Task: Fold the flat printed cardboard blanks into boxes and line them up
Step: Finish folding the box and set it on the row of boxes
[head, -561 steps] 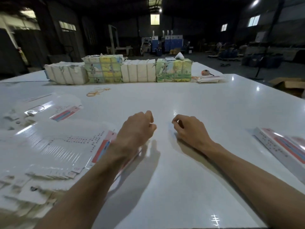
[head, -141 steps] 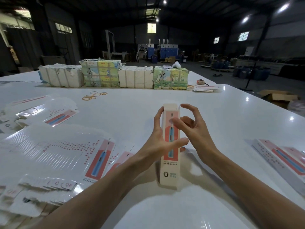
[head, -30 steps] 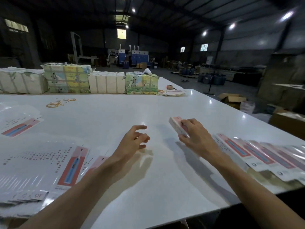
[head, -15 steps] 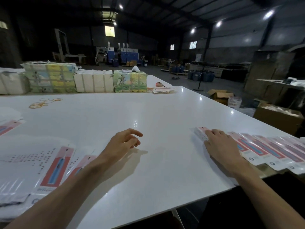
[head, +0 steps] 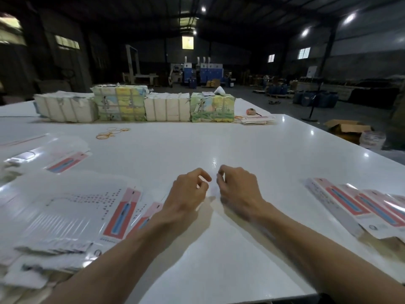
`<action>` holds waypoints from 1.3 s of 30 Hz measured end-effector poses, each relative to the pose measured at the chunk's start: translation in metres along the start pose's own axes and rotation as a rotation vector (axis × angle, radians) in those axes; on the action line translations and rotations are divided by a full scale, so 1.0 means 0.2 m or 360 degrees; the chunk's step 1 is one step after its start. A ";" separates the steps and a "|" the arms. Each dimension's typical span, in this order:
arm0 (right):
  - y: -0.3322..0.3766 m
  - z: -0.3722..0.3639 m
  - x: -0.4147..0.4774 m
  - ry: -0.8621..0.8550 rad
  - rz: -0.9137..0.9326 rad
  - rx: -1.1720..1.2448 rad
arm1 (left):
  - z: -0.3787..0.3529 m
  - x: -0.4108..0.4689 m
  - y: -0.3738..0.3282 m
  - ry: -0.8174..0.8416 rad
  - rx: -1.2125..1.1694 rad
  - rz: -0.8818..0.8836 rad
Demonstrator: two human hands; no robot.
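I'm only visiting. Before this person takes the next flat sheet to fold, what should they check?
1. Left hand free: ok, fingers loosely curled, holding nothing.
2. Right hand free: ok, holds nothing, though blurred.
3. Flat blanks close by: ok, a pile lies beside the left forearm.
4. Folding space on the white table: ok, bare surface ahead of both hands.
5. Folded boxes lined up: ok, an overlapping row on the right.
6. Top blank undamaged: cannot tell, glare hides it.
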State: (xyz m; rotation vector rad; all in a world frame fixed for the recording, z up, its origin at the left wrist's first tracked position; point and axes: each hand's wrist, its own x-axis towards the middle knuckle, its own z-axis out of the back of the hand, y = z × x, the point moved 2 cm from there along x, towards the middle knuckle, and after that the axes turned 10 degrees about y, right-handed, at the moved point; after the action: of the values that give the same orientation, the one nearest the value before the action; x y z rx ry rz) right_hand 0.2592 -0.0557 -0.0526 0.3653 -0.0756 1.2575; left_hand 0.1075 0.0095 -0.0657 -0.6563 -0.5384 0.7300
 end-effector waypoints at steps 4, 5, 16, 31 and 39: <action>-0.03 -0.08 0.00 -0.0052 0.0001 0.0084 | 0.10 0.03 -0.02 0.0086 0.0661 0.0113; -0.04 -0.09 0.01 -0.0070 0.0003 0.0118 | 0.14 0.03 -0.02 0.0147 0.0778 0.0167; -0.09 -0.09 0.04 0.0033 -0.0019 0.0517 | 0.65 -0.12 0.09 0.0610 0.1579 0.1289; -0.11 -0.11 0.05 0.0008 0.0044 0.0636 | 0.71 0.00 0.11 0.0151 0.0767 0.0743; -0.12 -0.02 0.06 -0.0467 0.0167 0.0903 | 0.34 0.12 -0.12 0.0476 -0.0495 0.0317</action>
State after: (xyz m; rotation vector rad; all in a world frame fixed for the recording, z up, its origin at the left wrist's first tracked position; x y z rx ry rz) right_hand 0.2852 -0.0493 -0.0593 1.0472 0.0149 1.3086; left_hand 0.0883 0.0372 0.0028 -1.1016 -0.3140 0.7234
